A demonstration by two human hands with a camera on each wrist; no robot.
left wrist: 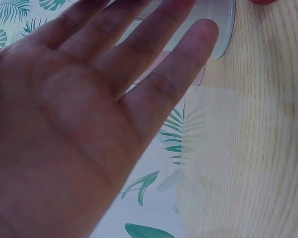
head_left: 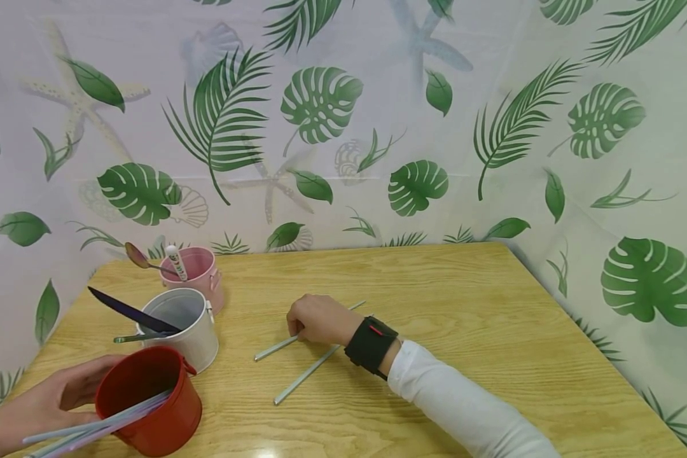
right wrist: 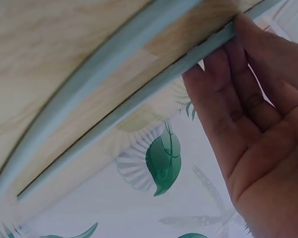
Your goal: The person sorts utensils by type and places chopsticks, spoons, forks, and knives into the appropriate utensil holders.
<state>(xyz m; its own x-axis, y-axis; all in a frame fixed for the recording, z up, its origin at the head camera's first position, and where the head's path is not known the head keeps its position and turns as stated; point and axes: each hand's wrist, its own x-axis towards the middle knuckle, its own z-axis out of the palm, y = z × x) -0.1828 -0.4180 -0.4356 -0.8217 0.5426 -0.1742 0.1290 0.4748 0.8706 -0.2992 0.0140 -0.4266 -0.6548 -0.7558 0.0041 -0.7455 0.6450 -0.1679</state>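
In the head view my right hand (head_left: 323, 318) pinches a pale blue-green straw (head_left: 276, 348) on the table. The right wrist view has the thumb and fingertips on this straw (right wrist: 114, 111). A second straw (head_left: 303, 380) lies nearer to me, passing under the wrist. My left hand (head_left: 63, 391) is against the left side of a red bucket (head_left: 177, 413), its fingers partly hidden behind it. Several bluish and purple straws (head_left: 111, 421) lean out of this bucket. In the left wrist view the left hand's fingers (left wrist: 159, 84) are extended, nearly straight.
Behind the red bucket stands a white bucket (head_left: 197, 340) with a black-bladed knife (head_left: 128, 310) and a thin handle sticking out. Farther back, a pink bucket (head_left: 210, 286) holds a spoon (head_left: 140, 257) and a white-handled utensil (head_left: 175, 261). A leaf-print sheet (head_left: 343, 210) lines the table's back edge.
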